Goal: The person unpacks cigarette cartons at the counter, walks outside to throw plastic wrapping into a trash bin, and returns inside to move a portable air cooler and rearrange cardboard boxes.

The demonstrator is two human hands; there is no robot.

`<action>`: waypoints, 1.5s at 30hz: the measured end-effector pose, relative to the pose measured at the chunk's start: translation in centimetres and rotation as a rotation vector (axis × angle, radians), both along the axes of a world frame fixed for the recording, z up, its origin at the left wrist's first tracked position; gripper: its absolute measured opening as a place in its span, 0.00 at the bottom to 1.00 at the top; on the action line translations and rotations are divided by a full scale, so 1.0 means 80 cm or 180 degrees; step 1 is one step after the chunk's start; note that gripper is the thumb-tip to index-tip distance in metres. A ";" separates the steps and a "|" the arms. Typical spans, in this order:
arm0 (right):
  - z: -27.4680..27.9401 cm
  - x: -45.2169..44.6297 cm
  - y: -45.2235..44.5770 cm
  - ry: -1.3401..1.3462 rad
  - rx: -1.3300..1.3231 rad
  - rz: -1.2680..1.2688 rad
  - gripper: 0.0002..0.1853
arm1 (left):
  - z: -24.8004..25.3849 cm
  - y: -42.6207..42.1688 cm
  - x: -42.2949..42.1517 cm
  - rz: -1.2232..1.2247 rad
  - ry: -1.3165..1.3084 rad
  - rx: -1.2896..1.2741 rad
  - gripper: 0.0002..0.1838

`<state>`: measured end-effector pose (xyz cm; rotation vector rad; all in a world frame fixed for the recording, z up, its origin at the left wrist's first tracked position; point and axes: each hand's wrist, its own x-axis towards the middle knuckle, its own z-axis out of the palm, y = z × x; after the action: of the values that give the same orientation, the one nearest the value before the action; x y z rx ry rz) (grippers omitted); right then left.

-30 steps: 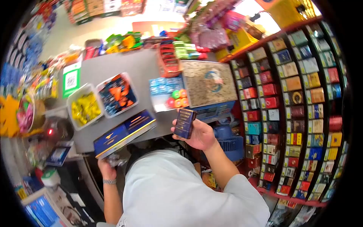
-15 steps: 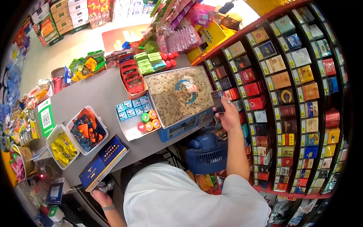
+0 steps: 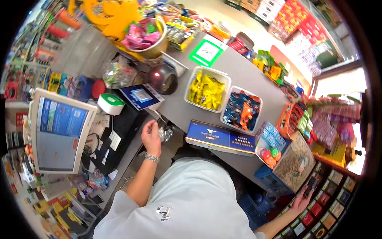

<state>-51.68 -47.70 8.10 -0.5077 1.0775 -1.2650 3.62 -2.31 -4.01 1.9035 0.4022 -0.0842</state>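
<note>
My left hand [image 3: 151, 137], a metal watch on its wrist, is closed at the counter's near side, left of the long blue box [image 3: 221, 136]. Crumpled clear plastic wrap [image 3: 165, 134] sticks out beside its fingers. Far to the lower right, my right hand [image 3: 299, 203] grips a dark flat object [image 3: 312, 183] in front of the rack of small packs; its kind is too small to make out. The glass-like patterned top of a blue weighing scale [image 3: 293, 163] lies just left of that hand.
On the grey counter [image 3: 238, 73] stand tubs of yellow packets [image 3: 206, 88] and dark-and-orange packets [image 3: 242, 109]. A green QR sign [image 3: 207, 51] lies behind them. To my left are a monitor [image 3: 59, 131] and a dark rounded scanner [image 3: 163, 78]. A blue fan [image 3: 254, 207] sits below.
My view has swung to the left, bringing the monitor and scanner into sight. Both hands still hold their things; the right one now appears at the lower right.
</note>
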 end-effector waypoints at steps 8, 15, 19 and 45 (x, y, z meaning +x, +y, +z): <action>0.005 0.066 0.001 -0.0038 -0.0212 0.0408 0.26 | -0.041 0.006 0.050 0.0097 0.0820 -0.1869 0.14; 0.006 0.062 0.015 0.0245 -0.0216 0.0132 0.25 | -0.065 -0.002 0.072 0.0400 0.1255 -0.1955 0.15; 0.008 0.058 0.028 0.0786 -0.0495 -0.0068 0.24 | -0.060 -0.024 0.070 0.0741 0.1041 -0.1811 0.15; -0.063 0.004 -0.022 0.6879 -0.1654 -0.0726 0.29 | -0.466 0.147 0.120 0.0138 0.2485 -0.1583 0.25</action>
<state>-51.33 -49.42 3.06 -2.4846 2.4868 -0.7680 13.24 9.46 -41.28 1.3065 0.8528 -0.8360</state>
